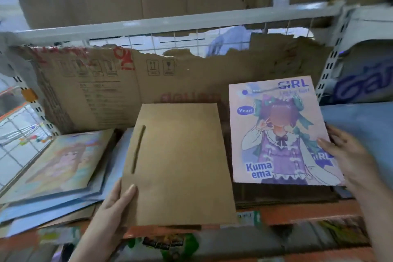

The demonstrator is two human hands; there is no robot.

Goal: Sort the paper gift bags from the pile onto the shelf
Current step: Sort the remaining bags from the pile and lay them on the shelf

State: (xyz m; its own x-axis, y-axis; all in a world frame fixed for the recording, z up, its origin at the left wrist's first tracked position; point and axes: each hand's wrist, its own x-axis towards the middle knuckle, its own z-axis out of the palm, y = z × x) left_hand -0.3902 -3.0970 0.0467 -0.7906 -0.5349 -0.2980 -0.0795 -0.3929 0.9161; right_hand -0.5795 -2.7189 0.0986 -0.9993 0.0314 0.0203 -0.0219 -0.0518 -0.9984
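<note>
pink bag [280, 132] reads "girl", "year!", "kuma ema", flat on the shelf [297, 217] | right hand [344, 155] pinches its right edge | left hand [116, 204] grips the plain brown bag [180, 166] by its lower left edge, thumb on top | torn cardboard [106, 83] behind, print too blurry

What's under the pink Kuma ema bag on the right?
The pink Kuma ema bag lies on a stack of plain brown bags; only their front edges show. The right hand holds the pink bag's right edge. The rest is covered.
</note>
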